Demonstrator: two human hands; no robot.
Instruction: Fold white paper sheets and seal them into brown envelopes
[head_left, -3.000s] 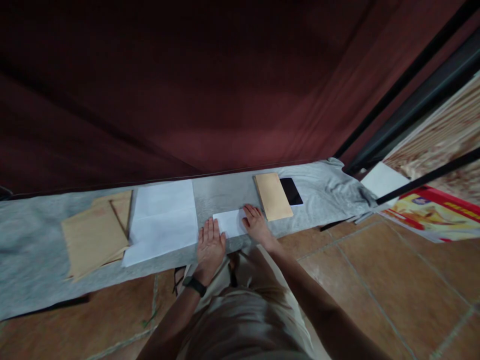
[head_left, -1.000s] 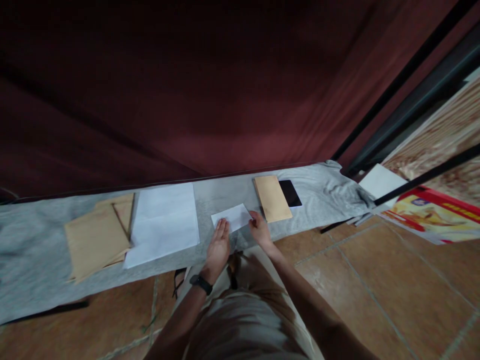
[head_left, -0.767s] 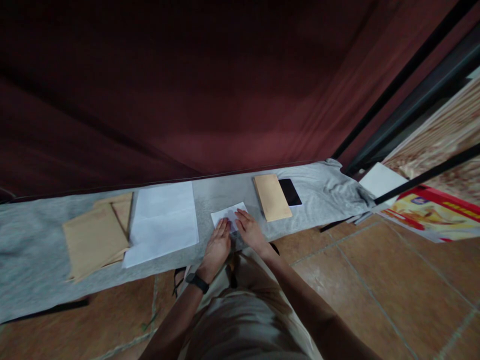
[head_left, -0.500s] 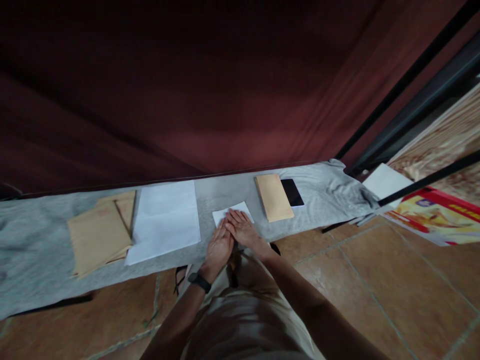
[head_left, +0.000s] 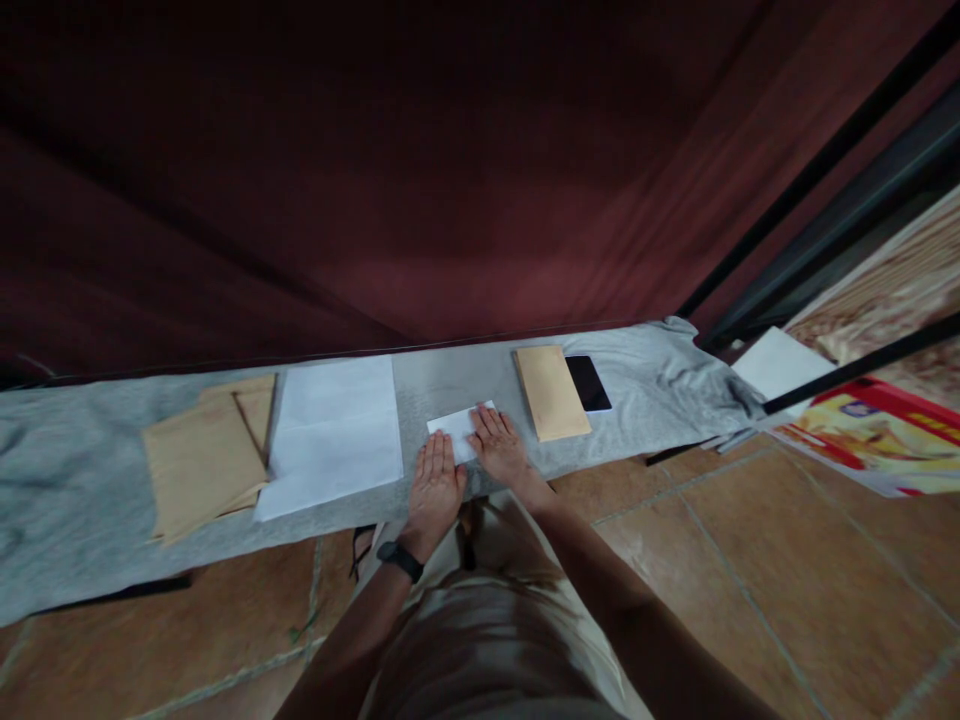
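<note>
A small folded white paper [head_left: 453, 428] lies on the grey cloth [head_left: 67, 500] spread over the floor. My left hand [head_left: 433, 487] rests flat at the paper's near left corner, fingers together and extended. My right hand [head_left: 499, 447] presses flat on the paper's right part, covering it. Neither hand grips anything. A black band sits on my left wrist.
A larger white sheet [head_left: 334, 433] lies left of my hands, and further left a stack of brown envelopes [head_left: 202, 462]. To the right lie one brown envelope [head_left: 551, 392] and a black phone [head_left: 588, 383]. A dark red curtain hangs behind; a colourful poster [head_left: 870, 435] lies at right.
The folded paper was briefly lifted and turned by my right hand, then laid flat. My right hand slid left across it and has now moved back to its right side.
</note>
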